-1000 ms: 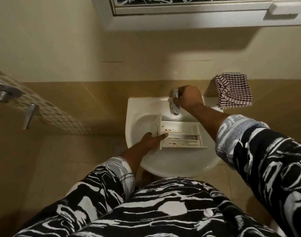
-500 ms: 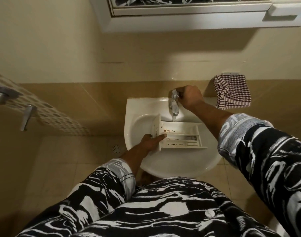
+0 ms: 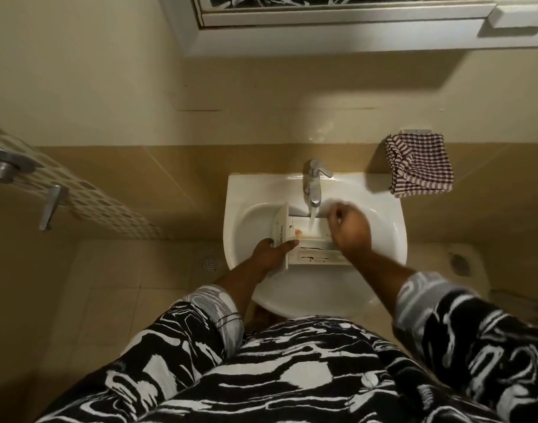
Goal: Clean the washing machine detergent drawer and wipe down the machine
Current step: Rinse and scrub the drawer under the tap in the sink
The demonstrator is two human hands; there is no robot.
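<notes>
The detergent drawer point(image 3: 318, 254) lies in the white sink point(image 3: 240, 193), right under the tap point(image 3: 314, 184); water point(image 3: 312, 219) runs from the tap into the far box of the drawer. The left hand point(image 3: 266, 253) grips the front end of the drawer; its fingers point(image 3: 287, 246) are curled round the front plate and hold it tight. The right hand point(image 3: 350, 228) hangs over the back end of the drawer, with the water just to the left of its fingers point(image 3: 337, 212); they look bent, but the hand is blurry, so I cannot tell how far open it is or if it has hold of anything. A brown spot point(image 3: 298, 232) sits in the wet box, between the left fingers and the water; dark marks show in the near boxes too, close to the left thumb.

The step now looks like rinsing and rubbing the drawer. To do it well, the left fingers should hold the drawer firm so it does not slip on the wet sink; the right fingers should rub the brown spot under the water; then the drawer should slide along so each box gets water; a small tip lets the dirty water run out. A checked cloth point(image 3: 418, 164) hangs on the wall, well past the right fingers; it may help with wiping later.
</notes>
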